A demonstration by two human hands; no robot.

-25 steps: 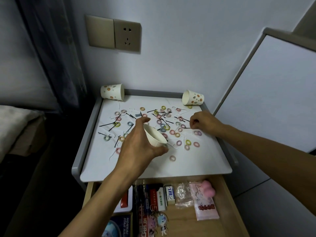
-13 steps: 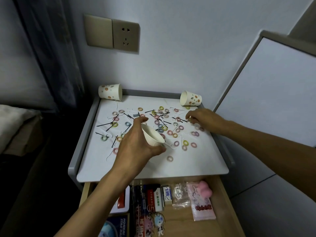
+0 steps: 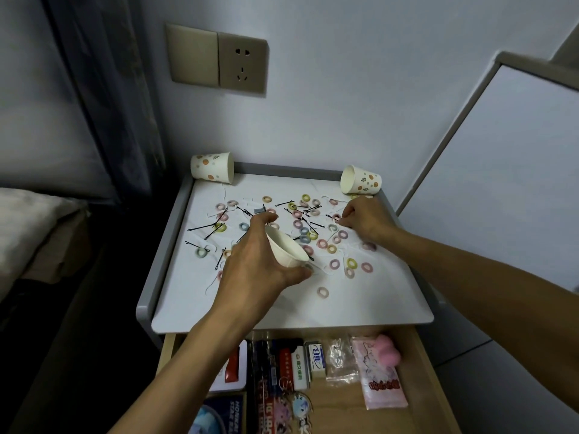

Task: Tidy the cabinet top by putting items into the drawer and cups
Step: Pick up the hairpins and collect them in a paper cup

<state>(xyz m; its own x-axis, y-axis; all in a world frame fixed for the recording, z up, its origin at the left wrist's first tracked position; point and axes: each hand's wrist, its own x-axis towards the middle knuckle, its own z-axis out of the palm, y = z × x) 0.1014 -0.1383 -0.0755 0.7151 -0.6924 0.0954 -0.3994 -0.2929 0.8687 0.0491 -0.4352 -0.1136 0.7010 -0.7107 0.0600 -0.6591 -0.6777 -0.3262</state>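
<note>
Little has moved in the last second. The left hand [image 3: 253, 270] keeps the plain white paper cup [image 3: 286, 249] at the same tilt. The right hand [image 3: 366, 222] stays by the far right edge, and its fingers, flatter half a second ago, are bunched again.

Nearest, the pale wooden drawer [image 3: 340, 408] stands pulled out under the near edge of the white cabinet top [image 3: 282, 308]. It already holds small boxes, clear packets, keychains and a pink plush piece [image 3: 387, 349], so that part of the job looks largely done.

Above the middle of the top, the left hand reaches in from the near left corner. Its thumb and fingers wrap the white cup's wall, holding it clear of the surface. The cup's mouth faces the far right, toward the other hand, and I cannot tell if anything is inside it.

What remains is the bulk of the sorting. Dozens of small pastel hair ties [image 3: 322, 292] and thin black bobby pins [image 3: 203, 228] lie scattered from mid-top to the far edge.

The right hand has its knuckles up and fingertips gathered against the surface among the ties. It is pinching something too small to identify.

At the far left and far right corners, two spotted paper cups [image 3: 212, 167] [image 3: 362, 180] lie on their sides, not yet stood up.
</note>
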